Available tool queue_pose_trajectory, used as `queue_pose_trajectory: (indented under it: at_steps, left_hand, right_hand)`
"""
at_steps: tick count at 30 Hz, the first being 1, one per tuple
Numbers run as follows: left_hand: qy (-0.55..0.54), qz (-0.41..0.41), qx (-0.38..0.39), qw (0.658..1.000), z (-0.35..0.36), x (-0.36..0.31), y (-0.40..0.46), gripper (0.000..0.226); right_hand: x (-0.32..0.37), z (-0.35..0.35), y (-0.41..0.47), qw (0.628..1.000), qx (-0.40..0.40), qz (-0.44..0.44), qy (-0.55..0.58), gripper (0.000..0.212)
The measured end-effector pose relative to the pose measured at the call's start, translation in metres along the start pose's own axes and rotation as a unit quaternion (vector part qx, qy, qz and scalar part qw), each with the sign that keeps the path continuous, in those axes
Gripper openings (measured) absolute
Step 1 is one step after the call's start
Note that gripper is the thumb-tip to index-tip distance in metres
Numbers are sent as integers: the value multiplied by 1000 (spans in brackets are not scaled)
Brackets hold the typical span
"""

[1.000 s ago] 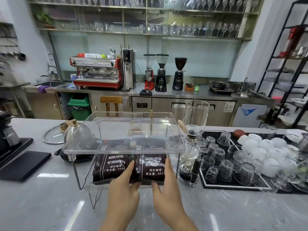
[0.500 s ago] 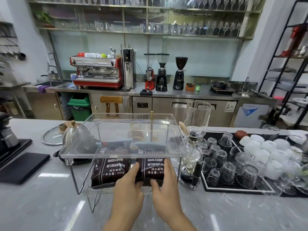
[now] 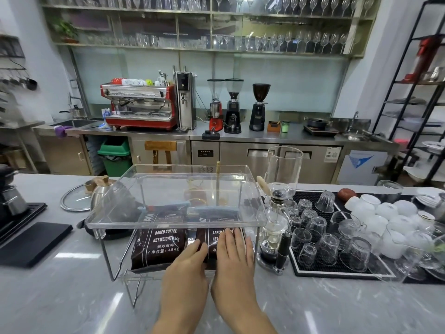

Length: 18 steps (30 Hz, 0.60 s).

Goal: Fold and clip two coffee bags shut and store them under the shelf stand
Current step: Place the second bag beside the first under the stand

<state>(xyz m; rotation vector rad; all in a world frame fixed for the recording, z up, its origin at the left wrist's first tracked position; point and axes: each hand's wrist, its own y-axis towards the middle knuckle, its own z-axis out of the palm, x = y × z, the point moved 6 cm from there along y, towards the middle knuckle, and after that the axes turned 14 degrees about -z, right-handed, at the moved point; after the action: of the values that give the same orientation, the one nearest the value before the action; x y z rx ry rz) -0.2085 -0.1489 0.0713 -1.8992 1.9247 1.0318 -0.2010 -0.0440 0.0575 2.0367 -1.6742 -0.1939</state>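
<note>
Two dark brown coffee bags lie side by side under the clear acrylic shelf stand (image 3: 175, 222) on the grey counter. The left bag (image 3: 157, 244) shows its white print in full. My hands cover most of the right bag (image 3: 216, 233). My left hand (image 3: 186, 268) lies flat on that bag's front left part. My right hand (image 3: 234, 259) rests flat on its right part, fingers spread and reaching under the stand's front edge. Neither hand is closed around anything. Through the stand's top I see bluish clips (image 3: 183, 203) at the bags' far ends.
A glass siphon brewer (image 3: 277, 213) stands just right of the stand. Beyond it a black mat (image 3: 310, 271) holds several upturned glasses, with white cups (image 3: 385, 213) further right. A kettle (image 3: 106, 191) and a glass lid (image 3: 72, 198) sit behind left. A black pad (image 3: 31, 242) lies left.
Both hands have slid forward from the right bag's front edge onto its top, and the bags sit a little deeper under the stand.
</note>
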Motion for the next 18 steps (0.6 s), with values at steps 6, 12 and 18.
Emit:
queue_pose_trajectory:
  at_steps: [6, 12, 18]
  left_hand:
    - [86, 26, -5, 996, 1, -2, -7, 60]
    - [84, 50, -15, 995, -5, -1, -18, 40]
    - [-60, 133, -141, 979, -60, -47, -38, 11]
  right_hand:
    - [3, 1, -4, 996, 75, -21, -34, 80]
    - [11, -15, -17, 998, 4, -60, -32, 60]
    - [1, -105, -40, 970, -178, -149, 70, 4]
